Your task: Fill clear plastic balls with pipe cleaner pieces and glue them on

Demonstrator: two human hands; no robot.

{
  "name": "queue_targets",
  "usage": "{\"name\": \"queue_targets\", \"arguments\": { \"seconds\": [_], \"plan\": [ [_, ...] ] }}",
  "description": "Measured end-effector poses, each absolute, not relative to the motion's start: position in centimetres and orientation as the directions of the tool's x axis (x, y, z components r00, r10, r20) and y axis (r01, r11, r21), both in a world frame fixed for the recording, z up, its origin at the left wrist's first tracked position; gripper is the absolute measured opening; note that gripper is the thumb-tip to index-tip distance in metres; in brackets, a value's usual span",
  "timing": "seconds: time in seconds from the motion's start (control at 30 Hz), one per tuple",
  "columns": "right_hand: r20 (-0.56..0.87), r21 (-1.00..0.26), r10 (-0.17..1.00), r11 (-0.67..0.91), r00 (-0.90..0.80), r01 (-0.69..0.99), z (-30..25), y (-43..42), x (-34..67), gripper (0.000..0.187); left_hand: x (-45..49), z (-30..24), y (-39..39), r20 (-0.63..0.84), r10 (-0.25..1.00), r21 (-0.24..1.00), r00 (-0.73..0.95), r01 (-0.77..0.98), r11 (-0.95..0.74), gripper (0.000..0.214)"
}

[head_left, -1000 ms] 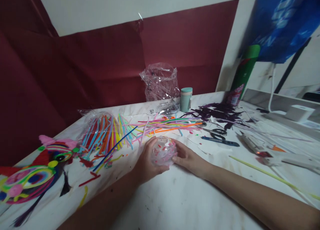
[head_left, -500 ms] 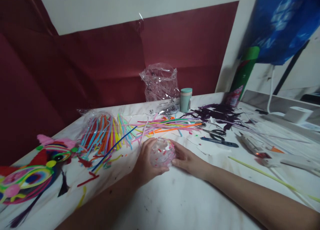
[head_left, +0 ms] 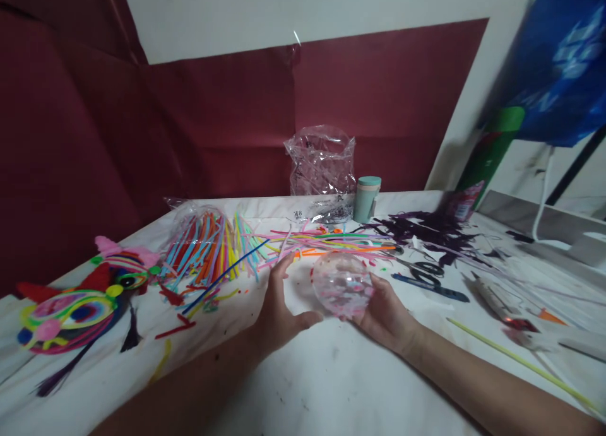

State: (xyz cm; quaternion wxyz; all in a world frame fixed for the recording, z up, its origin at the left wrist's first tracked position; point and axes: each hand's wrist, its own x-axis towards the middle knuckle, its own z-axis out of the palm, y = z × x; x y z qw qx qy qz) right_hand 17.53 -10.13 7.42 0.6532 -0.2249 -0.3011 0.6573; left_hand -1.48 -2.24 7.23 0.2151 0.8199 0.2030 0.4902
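Note:
A clear round ball, see-through with pink and red bits in or on it, is in my right hand. The fingers of that hand wrap its right side and underside, and motion smears its outline a little. Just left of the ball, my left hand is apart from it, thumb and fingers spread with nothing between them. Behind both hands lie loose pipe cleaners in many colours. Scissors and a dark blue flat-handled tool rest right of the ball.
Bagged pipe cleaners and a colourful mask-like craft piece with tassels lie left. A green cup and a clear plastic bag stand behind. Purple shreds, a glue gun and a yellow-green pipe cleaner are right.
Both hands were around the ball; my left hand has let go and opened. My right hand has tilted the ball and carried it rightward. The whole view has shifted slightly.

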Motion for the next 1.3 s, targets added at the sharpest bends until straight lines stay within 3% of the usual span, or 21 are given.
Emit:
{"name": "queue_targets", "arguments": {
  "seconds": [0.17, 0.5, 0.7, 0.87, 0.97, 1.03, 1.13, 1.3],
  "plan": [
    [0.07, -0.629, 0.994, -0.017, -0.079, -0.777, 7.5, -10.1, 18.2, 0.032, -1.5, 6.6, -2.3, 0.684, 0.547, 0.565, 0.483, 0.124, -0.816, 0.097],
    [0.035, -0.672, 0.986, -0.097, -0.162, -0.734, 7.4, -10.1, 18.4, 0.052, -1.4, 6.6, -2.3, 0.666, 0.497, 0.539, 0.556, 0.101, -0.836, 0.086],
    [0.06, -0.752, 0.996, 0.003, -0.064, -0.66, 7.0, -10.0, 17.4, 0.035, -1.4, 6.7, -2.5, 0.661, 0.491, 0.581, 0.568, 0.027, -0.813, 0.06],
    [0.17, -0.876, 0.984, 0.127, -0.051, -0.466, 6.4, -9.9, 16.6, 0.047, -1.1, 6.6, -2.1, 0.51, 0.635, 0.802, 0.58, -0.054, -0.595, 0.048],
    [0.244, -0.917, 0.969, 0.242, 0.033, -0.317, 6.4, -9.8, 16.5, 0.05, -1.0, 6.6, -1.7, 0.454, 0.647, 0.856, 0.612, -0.098, -0.508, 0.043],
    [0.321, -0.93, 0.944, 0.329, 0.075, -0.166, 6.5, -9.7, 16.7, 0.058, -1.1, 6.5, -1.4, 0.468, 0.659, 0.828, 0.588, -0.032, -0.559, 0.045],
    [0.336, -0.94, 0.942, 0.336, 0.001, 0.053, 6.7, -9.7, 17.1, 0.072, -1.2, 5.9, -0.9, 0.534, 0.583, 0.703, 0.613, 0.061, -0.709, 0.076],
    [0.28, -0.901, 0.96, 0.266, -0.011, 0.343, 7.3, -10.3, 17.3, 0.074, -1.1, 5.3, -0.4, 0.559, 0.531, 0.609, 0.637, 0.119, -0.784, 0.068]
  ]
}}
